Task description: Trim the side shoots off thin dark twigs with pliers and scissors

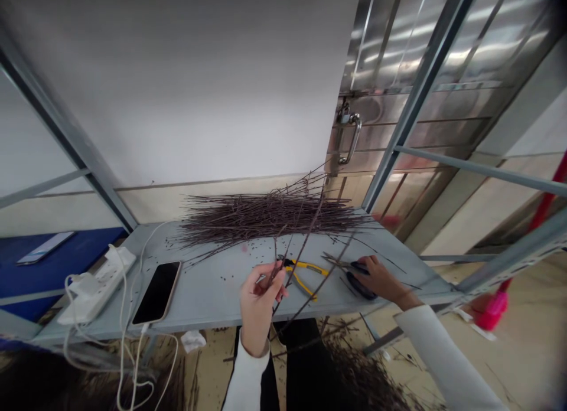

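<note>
On the metal shelf [212, 299], the left hand [259, 305] grips twigs [278, 263], the right hand [376, 278] black-handled shears [359, 284].

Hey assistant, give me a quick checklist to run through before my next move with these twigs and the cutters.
Left hand on the twigs: ok, closed around them.
Right hand on the black-handled cutters: ok, wrapped around the handles.
Yellow-handled pliers: ok, lying on the metal shelf between the hands.
Phone and power strip: ok, apart from the twig pile.
Cutter blades: cannot tell, their edges are too small to judge.
Loose dark bits: not ok, scattered on the shelf near the hands.
</note>
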Demonstrator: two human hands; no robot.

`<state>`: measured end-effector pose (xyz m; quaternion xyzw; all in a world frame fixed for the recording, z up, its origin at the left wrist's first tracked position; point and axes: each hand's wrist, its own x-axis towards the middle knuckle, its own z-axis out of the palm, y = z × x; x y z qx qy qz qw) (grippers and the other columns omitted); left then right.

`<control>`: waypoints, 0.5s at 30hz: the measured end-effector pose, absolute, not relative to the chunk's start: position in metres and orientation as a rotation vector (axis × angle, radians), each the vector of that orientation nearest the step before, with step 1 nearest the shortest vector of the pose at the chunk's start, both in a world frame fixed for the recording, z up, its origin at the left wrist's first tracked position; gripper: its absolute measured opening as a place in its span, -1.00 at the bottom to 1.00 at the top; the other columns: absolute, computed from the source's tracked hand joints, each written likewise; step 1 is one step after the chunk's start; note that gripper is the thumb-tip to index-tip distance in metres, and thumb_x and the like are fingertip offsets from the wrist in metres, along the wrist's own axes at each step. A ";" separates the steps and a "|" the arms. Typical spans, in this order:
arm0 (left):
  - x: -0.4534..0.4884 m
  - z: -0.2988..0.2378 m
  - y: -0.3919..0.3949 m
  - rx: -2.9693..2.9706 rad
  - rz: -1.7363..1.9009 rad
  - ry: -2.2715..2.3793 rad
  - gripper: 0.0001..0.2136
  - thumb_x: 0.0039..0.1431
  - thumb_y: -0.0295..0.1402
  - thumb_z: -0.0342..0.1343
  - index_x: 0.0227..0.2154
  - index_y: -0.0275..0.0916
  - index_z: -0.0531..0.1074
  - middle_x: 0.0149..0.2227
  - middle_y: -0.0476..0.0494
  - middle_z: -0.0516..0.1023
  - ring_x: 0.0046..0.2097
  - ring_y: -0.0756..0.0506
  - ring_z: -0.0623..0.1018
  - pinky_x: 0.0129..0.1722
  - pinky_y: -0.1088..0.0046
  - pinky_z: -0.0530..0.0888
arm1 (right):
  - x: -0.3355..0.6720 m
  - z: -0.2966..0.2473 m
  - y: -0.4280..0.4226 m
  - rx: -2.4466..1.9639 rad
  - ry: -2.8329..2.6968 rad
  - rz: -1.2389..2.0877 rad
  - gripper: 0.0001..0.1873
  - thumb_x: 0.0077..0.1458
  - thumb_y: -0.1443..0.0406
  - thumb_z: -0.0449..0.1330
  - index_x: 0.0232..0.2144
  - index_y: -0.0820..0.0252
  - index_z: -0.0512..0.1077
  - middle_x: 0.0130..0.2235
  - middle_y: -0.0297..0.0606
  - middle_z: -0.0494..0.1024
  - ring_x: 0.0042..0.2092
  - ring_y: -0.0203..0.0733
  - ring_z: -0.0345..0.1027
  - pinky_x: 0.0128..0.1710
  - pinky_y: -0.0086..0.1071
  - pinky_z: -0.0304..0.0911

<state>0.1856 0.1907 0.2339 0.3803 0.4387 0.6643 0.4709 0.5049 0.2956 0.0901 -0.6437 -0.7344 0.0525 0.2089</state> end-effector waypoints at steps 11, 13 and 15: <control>0.188 0.236 0.187 0.945 1.656 1.048 -0.77 -0.18 -0.24 0.38 -0.51 -0.26 0.51 -0.41 -0.11 0.64 -0.61 0.07 0.45 -0.65 0.58 0.35 | 0.503 0.113 0.300 -1.845 -2.047 0.160 -0.67 -0.25 0.30 0.24 -0.33 0.19 0.33 -0.46 -0.21 0.49 -0.36 -0.04 0.42 -0.36 -0.33 0.25; 0.187 0.235 0.186 0.946 1.654 1.036 -0.78 -0.17 -0.24 0.37 -0.49 -0.25 0.52 -0.41 -0.12 0.64 -0.61 0.07 0.46 -0.65 0.59 0.35 | 0.498 0.123 0.308 -1.833 -1.997 0.116 -0.66 -0.16 0.23 0.22 -0.28 0.19 0.29 -0.41 -0.18 0.48 -0.34 -0.05 0.41 -0.36 -0.32 0.23; 0.186 0.235 0.185 0.950 1.649 1.034 -0.78 -0.16 -0.24 0.37 -0.48 -0.25 0.54 -0.42 -0.12 0.64 -0.62 0.07 0.46 -0.67 0.59 0.34 | 0.488 0.135 0.314 -1.769 -1.919 0.100 -0.65 -0.07 0.11 0.19 -0.29 0.15 0.24 -0.41 -0.19 0.47 -0.38 -0.09 0.37 -0.40 -0.33 0.21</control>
